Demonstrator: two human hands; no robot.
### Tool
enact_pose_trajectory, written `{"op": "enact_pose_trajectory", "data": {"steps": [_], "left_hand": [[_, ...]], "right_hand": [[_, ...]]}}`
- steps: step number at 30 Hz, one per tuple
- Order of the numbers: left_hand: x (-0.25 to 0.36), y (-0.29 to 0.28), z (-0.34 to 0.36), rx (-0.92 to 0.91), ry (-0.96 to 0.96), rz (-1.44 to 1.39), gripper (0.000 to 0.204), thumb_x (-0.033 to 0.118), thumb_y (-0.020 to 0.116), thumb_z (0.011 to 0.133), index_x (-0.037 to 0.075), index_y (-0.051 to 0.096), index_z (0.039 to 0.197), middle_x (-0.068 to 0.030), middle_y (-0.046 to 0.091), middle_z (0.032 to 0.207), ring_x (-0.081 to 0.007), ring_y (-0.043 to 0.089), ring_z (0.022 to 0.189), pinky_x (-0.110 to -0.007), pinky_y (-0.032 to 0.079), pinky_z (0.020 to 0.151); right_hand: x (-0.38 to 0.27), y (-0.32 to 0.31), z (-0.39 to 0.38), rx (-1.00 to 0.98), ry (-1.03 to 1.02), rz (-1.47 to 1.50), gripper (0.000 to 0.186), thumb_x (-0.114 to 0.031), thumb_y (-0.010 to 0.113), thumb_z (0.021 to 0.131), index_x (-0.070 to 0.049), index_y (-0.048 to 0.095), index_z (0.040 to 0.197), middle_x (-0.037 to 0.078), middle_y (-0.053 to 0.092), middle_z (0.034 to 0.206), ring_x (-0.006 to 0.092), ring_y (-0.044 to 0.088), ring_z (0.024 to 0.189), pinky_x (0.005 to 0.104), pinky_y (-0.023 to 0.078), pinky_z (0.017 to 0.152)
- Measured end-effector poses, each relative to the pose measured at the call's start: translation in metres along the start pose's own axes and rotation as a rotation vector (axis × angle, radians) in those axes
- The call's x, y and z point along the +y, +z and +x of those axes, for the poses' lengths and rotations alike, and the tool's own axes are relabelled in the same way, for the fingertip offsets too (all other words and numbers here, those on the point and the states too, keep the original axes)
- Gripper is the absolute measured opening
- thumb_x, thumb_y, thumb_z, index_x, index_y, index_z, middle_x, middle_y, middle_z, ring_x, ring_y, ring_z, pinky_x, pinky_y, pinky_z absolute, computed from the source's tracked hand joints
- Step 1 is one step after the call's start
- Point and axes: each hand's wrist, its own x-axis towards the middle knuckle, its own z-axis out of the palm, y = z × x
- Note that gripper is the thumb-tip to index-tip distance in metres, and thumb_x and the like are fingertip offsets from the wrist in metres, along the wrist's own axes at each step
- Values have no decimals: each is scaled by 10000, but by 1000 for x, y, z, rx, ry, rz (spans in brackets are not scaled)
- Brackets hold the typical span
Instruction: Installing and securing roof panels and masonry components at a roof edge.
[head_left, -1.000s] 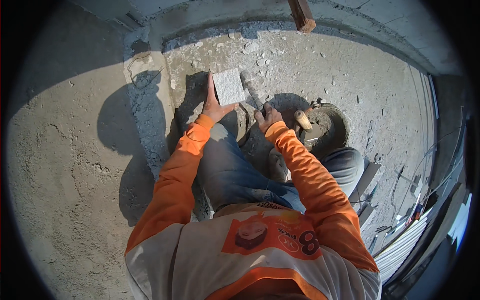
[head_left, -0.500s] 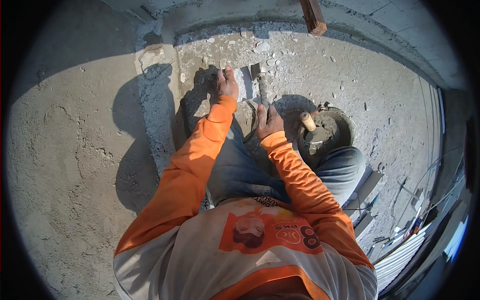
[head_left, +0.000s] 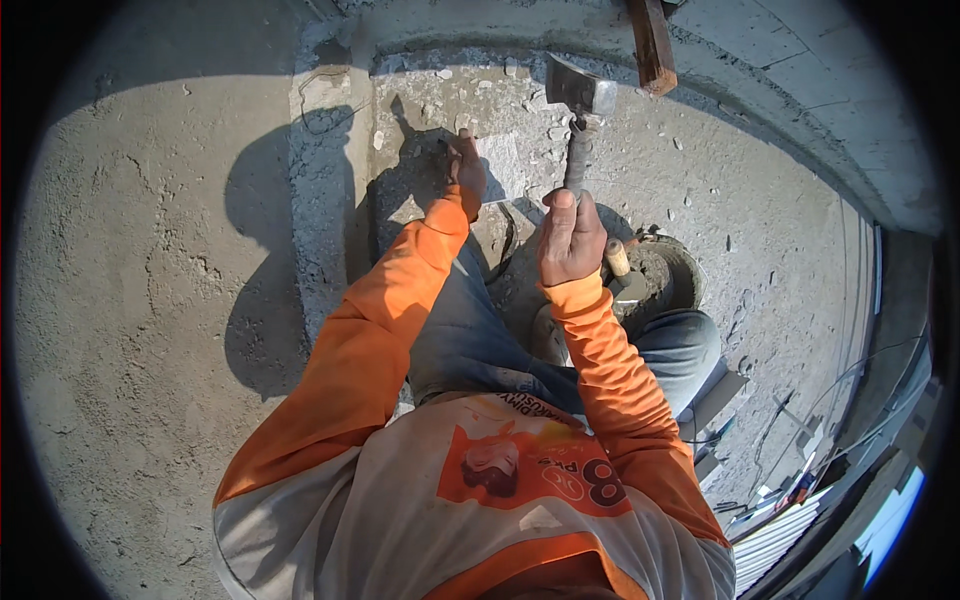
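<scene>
My left hand [head_left: 465,172] is closed on the left side of a square, pale, rough stone tile [head_left: 504,166], held low over the rubble-strewn concrete ahead of my knees. My right hand [head_left: 572,236] is closed round the dark, wrapped handle of a heavy metal-headed hammer [head_left: 583,92], its head raised to the right of and beyond the tile. Just right of my right hand, a dark bucket [head_left: 687,270] holds grey mortar and a trowel with a wooden handle [head_left: 618,258].
A low concrete step [head_left: 320,230] runs along the left, in shadow and sun. A curved concrete wall [head_left: 800,110] is at the back, with a wooden post [head_left: 653,55] projecting from it. Boards, wires and pale corrugated strips [head_left: 785,535] lie at the lower right.
My right hand has lifted the hammer up and to the right, away from the tile. My left hand has shifted slightly right with the tile, its fingers now along the left side.
</scene>
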Motion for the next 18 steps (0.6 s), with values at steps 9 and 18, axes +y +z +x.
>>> {"op": "enact_pose_trajectory", "data": {"steps": [9,18], "left_hand": [[4,6,-4,13,-60,63,903,656,277,854,-99,229,1347,-306,273,1374,-412,271,1282,-406,232,1058],[-41,-2,22,85,-94,69,884,646,298,856,-91,254,1343,-302,317,1352,-412,314,1257,-406,262,1043]], "right_hand": [[115,23,-34,-183,395,-629,498,-447,375,913,23,509,819,310,553,677,491,558,733,517,437,606],[2,4,9,81,61,192,310,-281,446,932,9,461,824,201,514,567,411,545,554,399,396,459]]}}
